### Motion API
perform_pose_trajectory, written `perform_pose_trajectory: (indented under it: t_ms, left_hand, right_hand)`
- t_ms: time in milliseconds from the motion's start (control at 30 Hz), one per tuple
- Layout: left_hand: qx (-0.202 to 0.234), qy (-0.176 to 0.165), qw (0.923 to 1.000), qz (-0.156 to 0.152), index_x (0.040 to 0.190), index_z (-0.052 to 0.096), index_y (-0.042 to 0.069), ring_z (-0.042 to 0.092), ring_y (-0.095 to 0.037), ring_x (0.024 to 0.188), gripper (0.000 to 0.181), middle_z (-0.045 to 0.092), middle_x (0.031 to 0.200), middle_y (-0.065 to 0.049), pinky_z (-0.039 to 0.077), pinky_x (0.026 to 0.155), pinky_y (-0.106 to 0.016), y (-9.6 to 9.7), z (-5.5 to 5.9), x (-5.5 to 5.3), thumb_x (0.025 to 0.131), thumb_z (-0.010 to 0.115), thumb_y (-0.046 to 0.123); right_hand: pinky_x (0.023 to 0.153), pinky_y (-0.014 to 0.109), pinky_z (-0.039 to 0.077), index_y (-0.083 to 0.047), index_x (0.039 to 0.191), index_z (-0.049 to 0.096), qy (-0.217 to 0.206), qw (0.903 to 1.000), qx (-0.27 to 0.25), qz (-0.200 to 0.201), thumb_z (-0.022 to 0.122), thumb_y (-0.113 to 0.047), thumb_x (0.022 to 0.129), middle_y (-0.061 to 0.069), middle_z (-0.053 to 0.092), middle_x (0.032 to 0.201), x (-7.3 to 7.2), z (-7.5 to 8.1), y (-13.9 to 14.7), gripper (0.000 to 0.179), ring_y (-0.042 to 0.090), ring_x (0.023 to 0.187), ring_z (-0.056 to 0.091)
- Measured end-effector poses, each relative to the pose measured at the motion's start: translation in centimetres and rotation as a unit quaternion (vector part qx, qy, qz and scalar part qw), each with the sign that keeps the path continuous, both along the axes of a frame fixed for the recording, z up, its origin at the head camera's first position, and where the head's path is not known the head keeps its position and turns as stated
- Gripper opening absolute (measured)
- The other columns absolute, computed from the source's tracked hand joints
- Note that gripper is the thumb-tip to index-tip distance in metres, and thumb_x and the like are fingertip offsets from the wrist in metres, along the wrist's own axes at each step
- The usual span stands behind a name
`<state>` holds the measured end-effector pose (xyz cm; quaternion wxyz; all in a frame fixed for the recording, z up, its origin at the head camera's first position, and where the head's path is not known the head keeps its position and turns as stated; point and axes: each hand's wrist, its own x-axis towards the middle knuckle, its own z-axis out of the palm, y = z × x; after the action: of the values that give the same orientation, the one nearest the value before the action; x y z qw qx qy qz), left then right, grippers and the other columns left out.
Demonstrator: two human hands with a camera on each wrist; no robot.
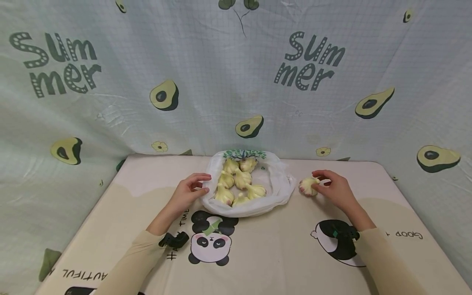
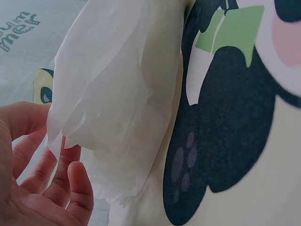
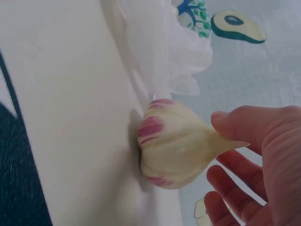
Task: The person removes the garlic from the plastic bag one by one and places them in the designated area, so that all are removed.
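A white plastic bag (image 1: 254, 208) with a green leafy print lies with its mouth spread wide, and several pale garlic bulbs (image 1: 242, 179) sit inside, mostly on its left side. At the bag's left rim, my left hand (image 1: 189, 191) holds the thin plastic (image 2: 110, 99) loosely between thumb and fingers. To the right of the bag, my right hand (image 1: 337, 189) pinches a single garlic bulb (image 3: 171, 143) by its stem. Purple-pink streaks mark that bulb's rounded end, which faces the bag. Whether it touches the table cannot be told.
The table (image 1: 265, 250) wears a beige cloth printed with pandas and lettering. Behind it hangs a pale curtain (image 1: 206, 57) with avocado prints, close to the table's back edge. A dark strap with a small device (image 1: 175, 239) is on the left wrist.
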<state>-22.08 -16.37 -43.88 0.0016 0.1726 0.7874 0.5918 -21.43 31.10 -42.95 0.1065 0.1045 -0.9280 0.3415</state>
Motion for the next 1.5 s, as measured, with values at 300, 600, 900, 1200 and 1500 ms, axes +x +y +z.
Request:
perform_pose_trajectory:
  t_ms: [300, 600, 900, 1200, 1500]
  left_hand:
    - [-0.003, 0.000, 1.0000, 0.000, 0.125, 0.064, -0.002, 0.054, -0.032, 0.106, 0.037, 0.058, 0.133, -0.016, 0.044, 0.091, -0.035, 0.0, 0.0, 0.1, 0.089, 0.070, 0.000]
    - [-0.020, -0.005, 0.9998, 0.005, 0.125, 0.061, -0.007, 0.053, -0.037, 0.106, 0.037, 0.057, 0.133, -0.022, 0.044, 0.089, -0.033, 0.5, 1.3, 0.6, 0.089, 0.067, -0.006]
    - [-0.026, 0.000, 0.9996, -0.005, 0.124, 0.059, -0.011, 0.053, -0.040, 0.104, 0.036, 0.056, 0.131, -0.026, 0.046, 0.086, -0.031, 1.0, 3.9, 2.2, 0.089, 0.066, -0.008]
    - [-0.028, 0.002, 0.9996, 0.002, 0.124, 0.062, -0.005, 0.053, -0.034, 0.105, 0.035, 0.057, 0.132, -0.020, 0.045, 0.088, -0.033, 0.6, 1.4, 0.9, 0.089, 0.068, -0.005]
    - [-0.031, 0.001, 0.9995, -0.005, 0.122, 0.061, -0.010, 0.052, -0.037, 0.102, 0.034, 0.056, 0.130, -0.024, 0.045, 0.087, -0.036, 1.2, 3.6, 2.1, 0.088, 0.067, -0.007]
  right_hand:
    - [0.086, 0.052, 0.048, 0.000, 0.123, 0.063, 0.025, 0.9993, 0.012, 0.026, 0.075, -0.009, 0.089, 0.017, 0.067, 0.116, 0.1, 0.8, -0.9, 0.037, 0.032, 0.105, 0.059]
    - [0.086, 0.054, 0.049, 0.001, 0.117, 0.067, 0.037, 0.9980, -0.011, 0.049, 0.074, -0.008, 0.088, 0.016, 0.069, 0.112, -0.2, 1.8, -2.4, 0.031, 0.033, 0.103, 0.061]
    - [0.087, 0.052, 0.049, -0.001, 0.117, 0.068, 0.016, 0.9979, -0.023, 0.059, 0.074, -0.009, 0.089, 0.014, 0.069, 0.114, -0.9, 2.4, -4.4, 0.030, 0.033, 0.105, 0.061]
    - [0.086, 0.049, 0.050, -0.002, 0.116, 0.069, -0.003, 0.9963, -0.028, 0.082, 0.071, -0.008, 0.090, 0.012, 0.069, 0.113, -1.6, 2.9, -6.9, 0.026, 0.029, 0.104, 0.061]
    - [0.085, 0.046, 0.052, 0.000, 0.113, 0.070, -0.033, 0.9909, -0.039, 0.125, 0.069, -0.006, 0.091, 0.010, 0.070, 0.108, -2.6, 2.6, -9.6, 0.022, 0.028, 0.100, 0.063]
